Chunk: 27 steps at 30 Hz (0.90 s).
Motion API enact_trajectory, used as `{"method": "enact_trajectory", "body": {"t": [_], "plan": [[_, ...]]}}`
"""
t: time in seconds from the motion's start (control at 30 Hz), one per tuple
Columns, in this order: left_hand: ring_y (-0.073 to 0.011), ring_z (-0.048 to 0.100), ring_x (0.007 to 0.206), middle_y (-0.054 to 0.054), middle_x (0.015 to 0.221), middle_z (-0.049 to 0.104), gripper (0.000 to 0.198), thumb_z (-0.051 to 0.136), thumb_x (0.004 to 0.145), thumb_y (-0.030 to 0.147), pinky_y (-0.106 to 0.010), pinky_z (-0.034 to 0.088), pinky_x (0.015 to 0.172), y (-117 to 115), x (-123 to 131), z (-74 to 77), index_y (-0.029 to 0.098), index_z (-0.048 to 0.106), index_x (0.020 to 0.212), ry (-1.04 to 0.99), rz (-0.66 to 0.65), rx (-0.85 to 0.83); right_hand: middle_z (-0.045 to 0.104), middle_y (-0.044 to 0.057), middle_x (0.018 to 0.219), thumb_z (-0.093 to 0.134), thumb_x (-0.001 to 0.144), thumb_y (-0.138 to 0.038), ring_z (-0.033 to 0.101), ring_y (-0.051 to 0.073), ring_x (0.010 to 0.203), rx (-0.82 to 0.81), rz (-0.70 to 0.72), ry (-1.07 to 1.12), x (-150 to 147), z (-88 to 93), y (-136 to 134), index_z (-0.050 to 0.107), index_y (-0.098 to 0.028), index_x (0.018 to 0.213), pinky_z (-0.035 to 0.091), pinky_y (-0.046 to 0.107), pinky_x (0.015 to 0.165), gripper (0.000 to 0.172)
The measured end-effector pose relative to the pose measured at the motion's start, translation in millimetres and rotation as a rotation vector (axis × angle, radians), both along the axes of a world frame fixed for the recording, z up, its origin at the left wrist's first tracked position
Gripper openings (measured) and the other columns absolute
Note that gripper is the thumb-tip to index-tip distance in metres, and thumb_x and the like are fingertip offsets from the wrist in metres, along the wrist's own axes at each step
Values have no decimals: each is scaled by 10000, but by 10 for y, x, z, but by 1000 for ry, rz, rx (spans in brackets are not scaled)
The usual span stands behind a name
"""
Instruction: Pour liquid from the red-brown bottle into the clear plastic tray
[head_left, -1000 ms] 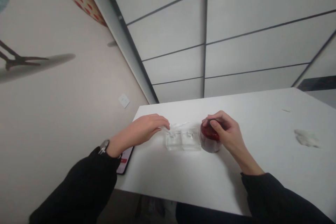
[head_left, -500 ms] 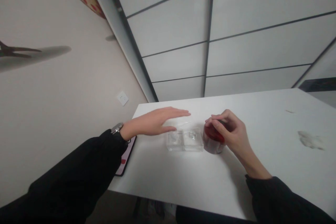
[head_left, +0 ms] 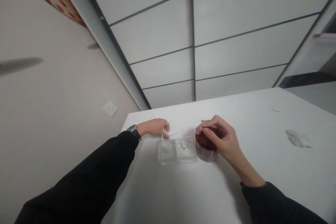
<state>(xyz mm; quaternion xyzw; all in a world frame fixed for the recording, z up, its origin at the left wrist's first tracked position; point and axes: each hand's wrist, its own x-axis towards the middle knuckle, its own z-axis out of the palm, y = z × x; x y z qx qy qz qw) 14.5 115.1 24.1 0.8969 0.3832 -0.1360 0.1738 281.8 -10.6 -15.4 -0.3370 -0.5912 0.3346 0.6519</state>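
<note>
A clear plastic box (head_left: 168, 161) with two compartments lies on the white table, each compartment holding something clear or whitish that I cannot make out. At its far left corner is my left hand (head_left: 154, 127), fingers curled and closed around something small and whitish. Just beyond the box, close to those fingertips, a thin white stick (head_left: 177, 132) shows faintly. A clear round jar (head_left: 207, 154) with a dark red lid stands against the box's right side. My right hand (head_left: 223, 134) curls over that lid, its thumb and fingers closed at the top.
The white table (head_left: 178, 196) meets pale sliding panels (head_left: 162, 73) at the back. A crumpled whitish piece (head_left: 298, 139) lies to the right, with a small thin scrap (head_left: 275, 110) beyond it. A wall socket (head_left: 110, 108) is at the left.
My left hand went from flat, outstretched fingers to a closed grip at the box's far left corner. My right hand stays at the jar. The view has shifted; the device under my left wrist is hidden.
</note>
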Motion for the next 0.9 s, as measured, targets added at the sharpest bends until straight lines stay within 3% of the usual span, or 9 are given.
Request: {"method": "enact_trajectory", "body": {"t": [0.13, 0.3, 0.4, 0.47, 0.63, 0.9], "plan": [[-220, 745, 969, -92, 1088, 809, 256, 799, 904, 313, -279, 506, 853, -74, -90, 254, 159, 771, 1107, -76, -3, 74, 784, -7, 791, 776, 941, -474, 765, 183, 760, -4, -4, 14, -12, 11, 10, 674, -261, 906, 552, 456, 1046, 239], [-257, 740, 1065, -114, 1217, 790, 287, 678, 1014, 287, -351, 516, 936, -435, -91, 835, 187, 733, 1278, -158, -26, 229, 783, 12, 795, 770, 934, -509, 769, 202, 811, -46, 15, 21, -15, 10, -10, 656, -256, 898, 563, 458, 1024, 280], [-254, 741, 1125, -104, 1293, 767, 272, 629, 1057, 244, -351, 529, 957, -741, 5, 1116, 211, 719, 1311, -159, -181, 344, 786, 33, 839, 766, 934, -514, 767, 210, 823, -68, 9, 23, -13, 2, -25, 651, -250, 908, 597, 404, 875, 289], [-245, 751, 1094, -95, 1305, 759, 280, 610, 1058, 185, -331, 545, 891, -913, 92, 1223, 222, 710, 1318, -92, -279, 449, 786, 40, 867, 767, 934, -506, 766, 208, 822, -74, 2, 25, -12, -1, -32, 653, -245, 915, 594, 377, 814, 286], [-236, 735, 1074, -99, 1270, 744, 338, 551, 1056, 82, -311, 542, 816, -1104, 272, 1261, 211, 673, 1344, 59, -381, 620, 773, 34, 863, 780, 922, -514, 755, 198, 817, -73, -22, 24, -9, -7, -33, 663, -239, 909, 574, 355, 807, 299], [-233, 701, 958, -98, 1170, 735, 272, 551, 1073, 119, -320, 524, 719, -1147, 448, 1082, 168, 666, 1315, 157, -568, 666, 779, 45, 855, 764, 918, -580, 761, 209, 815, -66, -10, 14, 2, 1, -30, 667, -235, 914, 581, 352, 789, 358]]}}
